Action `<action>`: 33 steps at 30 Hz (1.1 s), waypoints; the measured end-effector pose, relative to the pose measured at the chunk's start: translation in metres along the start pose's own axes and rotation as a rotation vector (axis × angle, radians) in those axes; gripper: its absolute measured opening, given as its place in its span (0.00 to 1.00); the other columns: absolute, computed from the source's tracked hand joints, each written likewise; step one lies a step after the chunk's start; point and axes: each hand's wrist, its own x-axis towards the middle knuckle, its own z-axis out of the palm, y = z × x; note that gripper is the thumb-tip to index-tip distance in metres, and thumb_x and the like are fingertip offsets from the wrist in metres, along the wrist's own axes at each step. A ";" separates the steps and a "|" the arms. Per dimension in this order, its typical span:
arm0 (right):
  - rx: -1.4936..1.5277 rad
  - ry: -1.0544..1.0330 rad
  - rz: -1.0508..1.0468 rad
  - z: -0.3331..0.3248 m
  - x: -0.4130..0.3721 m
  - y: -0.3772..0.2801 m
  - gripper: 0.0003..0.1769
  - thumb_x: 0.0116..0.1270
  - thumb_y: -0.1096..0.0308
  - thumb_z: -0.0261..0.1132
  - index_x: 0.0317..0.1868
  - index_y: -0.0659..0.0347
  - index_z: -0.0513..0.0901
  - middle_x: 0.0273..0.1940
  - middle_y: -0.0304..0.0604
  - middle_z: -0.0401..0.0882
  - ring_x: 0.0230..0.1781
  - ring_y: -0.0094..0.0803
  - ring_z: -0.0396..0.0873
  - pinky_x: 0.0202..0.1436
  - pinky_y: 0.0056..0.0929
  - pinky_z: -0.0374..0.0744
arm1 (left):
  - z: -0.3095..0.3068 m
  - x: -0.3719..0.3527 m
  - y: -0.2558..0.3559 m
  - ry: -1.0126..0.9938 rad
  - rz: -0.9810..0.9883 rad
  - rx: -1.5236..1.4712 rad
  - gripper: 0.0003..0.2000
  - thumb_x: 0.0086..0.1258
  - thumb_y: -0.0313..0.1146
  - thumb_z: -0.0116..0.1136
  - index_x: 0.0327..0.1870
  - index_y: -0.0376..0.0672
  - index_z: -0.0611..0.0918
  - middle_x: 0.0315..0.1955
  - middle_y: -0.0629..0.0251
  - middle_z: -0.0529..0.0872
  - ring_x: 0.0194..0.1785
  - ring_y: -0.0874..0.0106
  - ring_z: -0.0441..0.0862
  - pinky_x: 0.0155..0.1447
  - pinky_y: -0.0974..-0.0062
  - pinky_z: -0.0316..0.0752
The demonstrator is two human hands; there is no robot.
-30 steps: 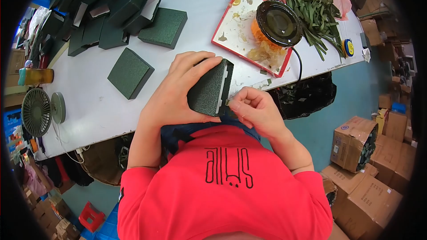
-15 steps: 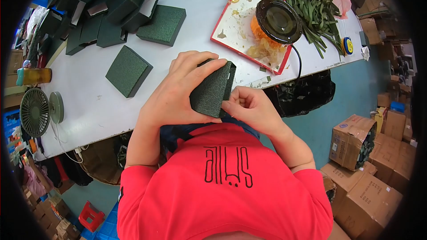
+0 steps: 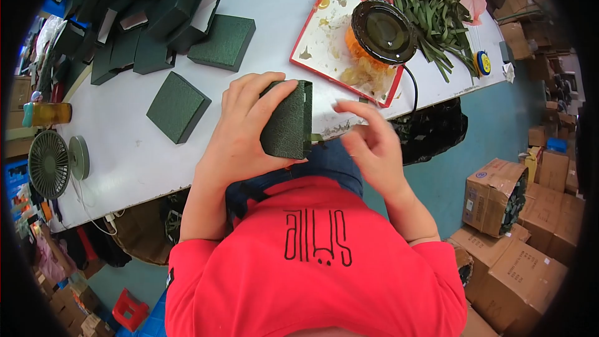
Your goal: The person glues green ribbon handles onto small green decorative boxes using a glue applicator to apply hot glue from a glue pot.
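At the far left edge of the white bench (image 3: 125,150) stands a small green fan (image 3: 50,163), with an amber bottle (image 3: 47,113) just beyond it. Farther up lies a heap of green box parts (image 3: 143,19), some showing white insides. Two closed boxes lie apart from the heap: a flat green box (image 3: 178,107) near the middle of the bench and a second green box (image 3: 223,42) above it.

The left hand (image 3: 240,137) holds a dark green textured box (image 3: 286,122) on edge at the near rim of the bench, close to the red shirt (image 3: 312,262). Its grip is closed round the box, fingers over the top and thumb underneath. A short green strip (image 3: 316,138) pokes out at the lower right corner of the box.

The right hand (image 3: 374,143) hovers just beside that corner, motion-blurred. Its grip is wide open, with fingers spread, holding nothing and clear of the box.

Beyond it lies a red-rimmed tray (image 3: 312,43), smeared, carrying a black-topped orange pot (image 3: 382,30). To the right is a pile of green ribbon strips (image 3: 437,6). Cardboard cartons (image 3: 496,196) stand on the floor at the right.
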 end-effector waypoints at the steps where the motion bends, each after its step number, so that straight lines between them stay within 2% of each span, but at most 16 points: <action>1: -0.039 0.023 -0.143 -0.002 -0.004 0.009 0.09 0.73 0.72 0.61 0.36 0.67 0.85 0.32 0.40 0.85 0.28 0.20 0.76 0.34 0.24 0.74 | 0.001 0.000 -0.001 0.014 -0.003 -0.004 0.47 0.38 0.40 0.83 0.67 0.44 0.75 0.63 0.57 0.75 0.65 0.51 0.70 0.68 0.54 0.65; 2: -0.078 0.047 -0.286 -0.005 -0.009 0.013 0.09 0.74 0.73 0.59 0.38 0.66 0.85 0.33 0.40 0.86 0.29 0.22 0.77 0.35 0.24 0.75 | 0.002 0.000 -0.002 0.029 -0.005 -0.009 0.47 0.38 0.40 0.84 0.67 0.43 0.75 0.63 0.57 0.75 0.65 0.51 0.70 0.68 0.54 0.65; 4: 0.046 -0.286 -0.118 -0.001 -0.016 0.010 0.18 0.79 0.63 0.57 0.35 0.68 0.85 0.33 0.41 0.86 0.25 0.23 0.76 0.35 0.25 0.75 | 0.005 0.003 0.000 0.048 0.001 -0.028 0.47 0.37 0.40 0.84 0.67 0.43 0.75 0.63 0.56 0.75 0.65 0.50 0.70 0.68 0.54 0.65; 6: 0.219 -0.477 0.470 0.007 -0.014 -0.003 0.21 0.81 0.58 0.56 0.39 0.68 0.86 0.33 0.40 0.86 0.22 0.22 0.74 0.32 0.23 0.73 | 0.007 0.003 0.002 0.046 0.011 -0.046 0.49 0.36 0.41 0.85 0.67 0.42 0.74 0.63 0.54 0.75 0.66 0.50 0.70 0.69 0.54 0.66; 7: 0.372 -0.478 0.384 0.012 -0.015 0.018 0.20 0.81 0.57 0.57 0.56 0.66 0.84 0.38 0.40 0.87 0.20 0.17 0.72 0.26 0.19 0.71 | 0.009 0.004 0.002 0.037 0.019 -0.051 0.51 0.35 0.41 0.86 0.68 0.41 0.73 0.64 0.53 0.74 0.66 0.50 0.70 0.69 0.54 0.67; 10: 0.695 -0.271 0.441 0.021 -0.016 0.034 0.26 0.80 0.55 0.60 0.68 0.64 0.75 0.44 0.43 0.87 0.21 0.18 0.72 0.26 0.19 0.70 | 0.010 0.003 0.004 0.013 0.022 -0.058 0.53 0.34 0.42 0.87 0.69 0.39 0.73 0.65 0.51 0.74 0.67 0.49 0.71 0.70 0.54 0.67; 11: 0.809 -0.193 0.408 0.018 -0.017 0.030 0.29 0.80 0.57 0.60 0.73 0.64 0.69 0.51 0.46 0.86 0.23 0.17 0.73 0.28 0.17 0.70 | 0.010 0.002 0.004 0.005 0.021 -0.060 0.53 0.33 0.42 0.87 0.69 0.39 0.73 0.65 0.51 0.74 0.68 0.49 0.71 0.70 0.54 0.67; 14: 1.030 0.119 0.359 0.010 -0.011 0.030 0.27 0.81 0.60 0.59 0.72 0.66 0.69 0.56 0.48 0.84 0.26 0.16 0.74 0.30 0.16 0.71 | 0.004 -0.002 0.004 -0.009 -0.028 -0.034 0.53 0.34 0.42 0.87 0.69 0.39 0.72 0.66 0.51 0.74 0.68 0.49 0.70 0.70 0.54 0.67; 15: 1.100 0.124 0.291 0.002 -0.010 0.039 0.25 0.81 0.63 0.59 0.71 0.67 0.70 0.59 0.48 0.82 0.28 0.15 0.74 0.33 0.15 0.72 | 0.003 -0.004 0.002 -0.006 -0.030 -0.020 0.53 0.33 0.42 0.86 0.69 0.38 0.72 0.66 0.51 0.74 0.69 0.50 0.70 0.71 0.55 0.67; 18: 1.087 0.330 0.324 -0.011 -0.005 0.030 0.24 0.80 0.63 0.59 0.69 0.67 0.71 0.59 0.48 0.82 0.28 0.16 0.75 0.34 0.16 0.76 | -0.002 -0.016 -0.004 -0.003 -0.080 -0.003 0.53 0.34 0.42 0.86 0.70 0.38 0.72 0.67 0.51 0.73 0.69 0.50 0.70 0.72 0.56 0.66; 22: 1.038 0.412 0.271 -0.021 -0.002 0.031 0.21 0.81 0.64 0.59 0.67 0.66 0.73 0.55 0.48 0.84 0.31 0.18 0.79 0.35 0.19 0.80 | -0.008 -0.029 -0.009 -0.012 -0.145 0.022 0.53 0.34 0.41 0.85 0.70 0.38 0.71 0.67 0.51 0.73 0.70 0.51 0.69 0.72 0.57 0.66; 25: 0.945 0.433 0.223 -0.019 0.000 0.030 0.21 0.80 0.64 0.59 0.67 0.66 0.73 0.50 0.47 0.85 0.30 0.19 0.78 0.34 0.19 0.79 | -0.009 -0.034 -0.010 0.013 -0.149 0.017 0.55 0.29 0.36 0.86 0.70 0.40 0.72 0.66 0.53 0.74 0.67 0.49 0.70 0.69 0.55 0.68; 28: 0.951 0.415 0.112 -0.018 0.003 0.031 0.19 0.80 0.64 0.59 0.64 0.65 0.74 0.46 0.45 0.85 0.29 0.19 0.77 0.32 0.19 0.78 | -0.010 -0.035 -0.010 -0.010 -0.173 0.027 0.56 0.28 0.34 0.86 0.70 0.41 0.71 0.66 0.53 0.73 0.67 0.50 0.69 0.69 0.55 0.68; 31: 1.000 0.442 0.004 -0.025 0.010 0.041 0.14 0.80 0.64 0.60 0.58 0.64 0.76 0.45 0.44 0.85 0.28 0.19 0.76 0.32 0.18 0.77 | -0.010 -0.033 -0.010 -0.026 -0.180 0.033 0.55 0.28 0.33 0.86 0.70 0.41 0.72 0.66 0.53 0.73 0.67 0.50 0.69 0.69 0.55 0.68; 33: 1.050 0.472 0.007 -0.031 0.014 0.044 0.12 0.80 0.64 0.60 0.55 0.63 0.76 0.45 0.44 0.85 0.28 0.18 0.76 0.31 0.18 0.77 | -0.009 -0.032 -0.011 -0.039 -0.173 0.034 0.55 0.31 0.37 0.85 0.71 0.40 0.71 0.67 0.52 0.73 0.69 0.51 0.69 0.71 0.57 0.66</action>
